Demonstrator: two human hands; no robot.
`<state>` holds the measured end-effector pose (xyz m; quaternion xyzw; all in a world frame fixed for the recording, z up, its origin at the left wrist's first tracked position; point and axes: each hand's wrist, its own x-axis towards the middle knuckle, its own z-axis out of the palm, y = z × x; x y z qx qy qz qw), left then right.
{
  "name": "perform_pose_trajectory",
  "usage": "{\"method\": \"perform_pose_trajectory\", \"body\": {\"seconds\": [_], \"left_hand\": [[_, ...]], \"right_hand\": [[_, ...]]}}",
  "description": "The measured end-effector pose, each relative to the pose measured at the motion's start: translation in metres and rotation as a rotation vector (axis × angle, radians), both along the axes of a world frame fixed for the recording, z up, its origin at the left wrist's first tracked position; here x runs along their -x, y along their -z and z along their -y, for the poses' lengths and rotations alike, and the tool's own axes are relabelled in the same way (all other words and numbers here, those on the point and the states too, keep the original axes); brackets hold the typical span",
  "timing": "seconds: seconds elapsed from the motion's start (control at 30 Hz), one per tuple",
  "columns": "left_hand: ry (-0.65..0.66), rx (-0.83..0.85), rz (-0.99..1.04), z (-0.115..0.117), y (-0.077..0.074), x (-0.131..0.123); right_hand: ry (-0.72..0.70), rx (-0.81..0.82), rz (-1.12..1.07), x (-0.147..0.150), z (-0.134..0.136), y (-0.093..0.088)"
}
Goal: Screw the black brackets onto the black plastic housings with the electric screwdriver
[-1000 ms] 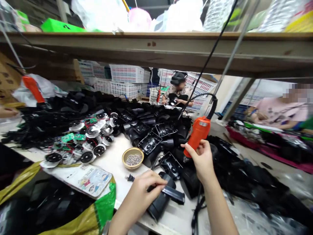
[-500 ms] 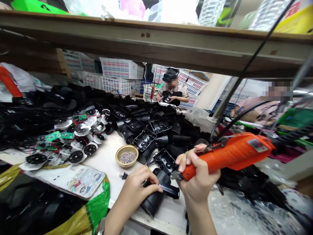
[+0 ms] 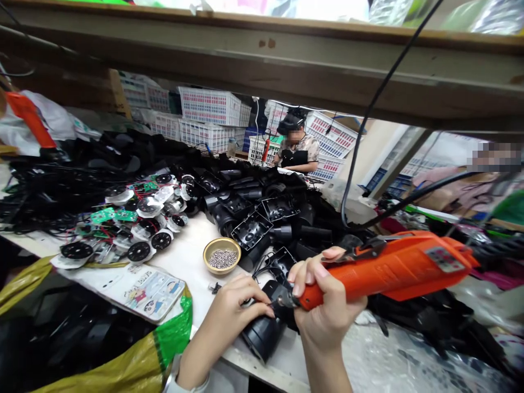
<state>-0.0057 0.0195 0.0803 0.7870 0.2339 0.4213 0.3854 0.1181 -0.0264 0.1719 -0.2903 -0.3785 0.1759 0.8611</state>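
The right hand [image 3: 327, 314], closed around the orange screwdriver [image 3: 393, 267], has brought its tip nearer the left hand [image 3: 237, 308] (fingers clamped on the black housing [image 3: 262, 337]) than before.

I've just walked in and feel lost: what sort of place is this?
Probably a small assembly workshop: the right hand grips an orange power screwdriver, the left hand steadies a black housing, with a bowl of screws and heaps of like housings beside.
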Motion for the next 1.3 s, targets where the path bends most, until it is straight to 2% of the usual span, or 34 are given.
{"method": "perform_pose_trajectory", "body": {"seconds": [0.37, 0.57, 0.67, 0.77, 0.87, 1.03, 1.3], "left_hand": [[0.026, -0.02, 0.077, 0.006, -0.006, -0.004], [-0.048, -0.128, -0.008, 0.012, -0.013, -0.001], [-0.072, -0.011, -0.162, 0.023, -0.015, 0.005], [-0.039, 0.126, -0.323, 0.036, -0.011, 0.008], [0.008, 0.164, -0.408, 0.043, -0.005, 0.006], [0.054, 0.236, -0.468, 0.041, -0.004, 0.002], [0.057, 0.258, -0.435, 0.043, -0.003, 0.001]], "right_hand": [[0.065, -0.001, 0.031, 0.0, -0.001, -0.003], [0.078, 0.027, 0.031, -0.001, 0.001, -0.005], [0.095, 0.046, 0.062, -0.003, 0.004, -0.003], [0.117, 0.06, 0.118, -0.006, 0.007, -0.002], [0.17, 0.071, 0.148, -0.008, 0.007, -0.001], [0.147, 0.087, 0.163, -0.009, 0.006, 0.003], [0.133, 0.11, 0.165, -0.009, 0.005, 0.007]]}}
